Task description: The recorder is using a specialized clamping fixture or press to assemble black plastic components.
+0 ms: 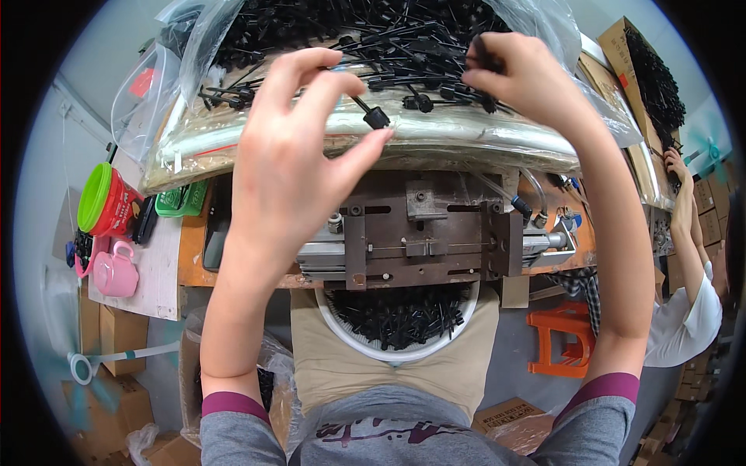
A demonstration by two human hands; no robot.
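In the frame's upper centre, my left hand [286, 159] loosely holds a black knobbed rod [377, 118], probably light and stiff, best gripped by its knob; my right hand [528, 75], upper right, pinches another dark piece [485, 57].

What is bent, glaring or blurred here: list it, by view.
Head view: edges bend toward the black rim; head view: bright glare streaks the plastic film; head view: the left fan has smeared blades; head view: the heaped black parts merge into a dark tangle.
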